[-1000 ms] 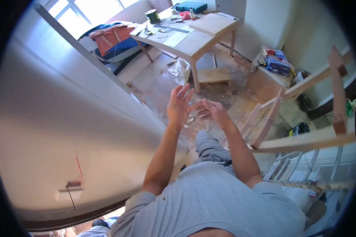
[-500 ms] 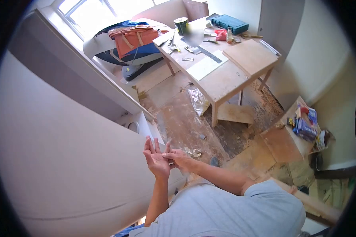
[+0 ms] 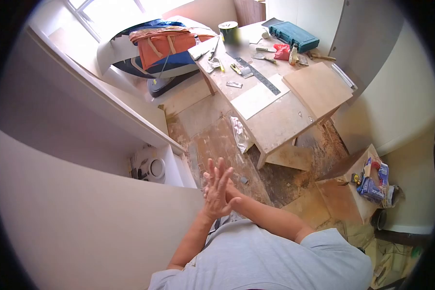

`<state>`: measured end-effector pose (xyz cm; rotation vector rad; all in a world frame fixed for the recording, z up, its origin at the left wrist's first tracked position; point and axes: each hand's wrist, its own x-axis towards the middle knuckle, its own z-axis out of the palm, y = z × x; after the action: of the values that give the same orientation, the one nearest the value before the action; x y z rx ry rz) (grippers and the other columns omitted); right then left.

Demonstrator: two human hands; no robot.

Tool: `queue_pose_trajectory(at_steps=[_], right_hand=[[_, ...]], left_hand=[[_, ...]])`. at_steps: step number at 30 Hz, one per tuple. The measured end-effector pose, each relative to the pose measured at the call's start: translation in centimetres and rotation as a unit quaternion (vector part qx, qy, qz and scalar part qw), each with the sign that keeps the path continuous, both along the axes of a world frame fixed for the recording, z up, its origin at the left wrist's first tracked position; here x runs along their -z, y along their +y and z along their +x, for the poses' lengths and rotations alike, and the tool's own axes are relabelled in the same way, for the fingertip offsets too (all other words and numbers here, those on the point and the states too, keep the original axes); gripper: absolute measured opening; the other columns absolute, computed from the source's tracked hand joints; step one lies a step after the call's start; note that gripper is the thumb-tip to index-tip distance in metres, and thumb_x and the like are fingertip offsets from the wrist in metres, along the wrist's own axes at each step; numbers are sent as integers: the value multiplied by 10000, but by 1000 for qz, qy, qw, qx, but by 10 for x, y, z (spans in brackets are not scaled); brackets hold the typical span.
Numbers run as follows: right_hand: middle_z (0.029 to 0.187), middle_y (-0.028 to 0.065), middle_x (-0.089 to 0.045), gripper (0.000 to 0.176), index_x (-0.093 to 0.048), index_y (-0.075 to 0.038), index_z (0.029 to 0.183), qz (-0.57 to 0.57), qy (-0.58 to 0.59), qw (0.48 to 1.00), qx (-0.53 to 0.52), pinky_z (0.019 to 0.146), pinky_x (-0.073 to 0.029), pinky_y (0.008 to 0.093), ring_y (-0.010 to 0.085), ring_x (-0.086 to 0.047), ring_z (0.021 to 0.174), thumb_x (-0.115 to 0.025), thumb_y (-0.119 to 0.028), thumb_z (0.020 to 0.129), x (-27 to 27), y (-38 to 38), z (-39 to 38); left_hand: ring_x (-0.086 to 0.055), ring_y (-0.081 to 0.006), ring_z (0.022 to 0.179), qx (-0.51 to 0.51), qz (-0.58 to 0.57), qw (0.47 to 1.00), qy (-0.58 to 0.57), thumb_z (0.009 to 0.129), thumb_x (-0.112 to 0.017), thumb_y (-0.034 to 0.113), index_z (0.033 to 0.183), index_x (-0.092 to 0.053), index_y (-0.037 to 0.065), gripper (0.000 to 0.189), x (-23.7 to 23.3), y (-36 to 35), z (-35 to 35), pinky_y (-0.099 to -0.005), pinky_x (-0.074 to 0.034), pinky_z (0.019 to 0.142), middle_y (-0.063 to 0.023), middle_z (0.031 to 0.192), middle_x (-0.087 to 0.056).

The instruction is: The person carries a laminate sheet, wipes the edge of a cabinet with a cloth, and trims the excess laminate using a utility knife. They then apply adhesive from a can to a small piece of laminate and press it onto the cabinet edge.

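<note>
**Hand position over workshop floor**

Head view. The left hand [image 3: 216, 189] was raised upright in front of the body, back toward the camera, with its fingers [image 3: 221, 169] straight and slightly spread. The right hand [image 3: 231, 195] lay against the palm side of the left hand and was mostly hidden by it; whether its fingers were spread or closed could not be told. The right forearm crossed in from the right side of the grey shirt [image 3: 266, 261].

The nearest object was the white panel [image 3: 96, 227], which stood just beside the left forearm and filled the left side of the picture. An open compartment above it held a round white fitting [image 3: 155, 168].

Beyond the hands lay the dusty floor [image 3: 217, 135], with a small scrap [image 3: 244, 180] near the fingertips and a plastic bag [image 3: 239, 134] at a table leg. The tabletop [image 3: 285, 116] carried a white sheet [image 3: 259, 96], a wooden board [image 3: 316, 88], a long ruler [image 3: 257, 76], a tin [image 3: 228, 30] and a green case [image 3: 293, 35]. An orange bag [image 3: 166, 41] lay by the window, well apart from the hands.
</note>
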<state>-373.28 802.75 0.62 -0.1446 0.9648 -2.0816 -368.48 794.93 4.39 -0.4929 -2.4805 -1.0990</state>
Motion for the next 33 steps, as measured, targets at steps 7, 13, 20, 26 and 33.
queue_pose_trajectory(at_steps=[7, 13, 20, 26, 33], right_hand=[[1116, 112, -754, 358, -688, -45, 1359, 132, 537, 831, 66, 826, -579, 388, 279, -695, 891, -669, -208, 1042, 79, -19, -114], [917, 20, -711, 240, -709, -77, 1104, 140, -90, 972, 164, 695, -565, 285, 118, -690, 786, -619, -299, 1108, 60, -52, -246], [845, -7, -722, 216, -701, -128, 976, 236, -80, 937, 243, 640, -577, 283, 97, -677, 681, -698, -320, 1075, 80, -83, -346], [812, 14, -711, 210, -706, -81, 957, 280, -38, 924, 257, 541, -539, 280, 87, -657, 614, -719, -264, 1059, 99, -156, -422], [889, 84, -735, 290, -750, -64, 1224, 470, 247, 803, 270, 736, -605, 392, 265, -752, 832, -762, -219, 980, 162, -203, -620]], left_hand=[[-49, -439, 1682, 80, 93, 990, -67, 1060, -556, 637, 1660, -406, 75, 835, 42, -46, -117, -593, -68, 1326, -228, 1808, -165], [-599, -364, 1429, 33, 123, 991, -36, 1040, -657, -5, 1348, -644, 50, 313, 33, -155, -240, -406, -522, 1116, -182, 1429, -701], [-737, -105, 781, -133, 242, 947, -167, 1100, -694, 255, 983, -759, -25, 309, 23, -284, -316, -266, -569, 756, -76, 839, -804], [-734, -112, 771, -174, 238, 941, -168, 1072, -734, 229, 977, -753, 0, 249, 58, -334, -352, -267, -565, 722, -80, 846, -805], [-747, -123, 855, -226, 210, 913, -266, 1063, -733, 189, 1052, -776, 3, 191, 89, -406, -413, -278, -569, 789, -83, 923, -823]])
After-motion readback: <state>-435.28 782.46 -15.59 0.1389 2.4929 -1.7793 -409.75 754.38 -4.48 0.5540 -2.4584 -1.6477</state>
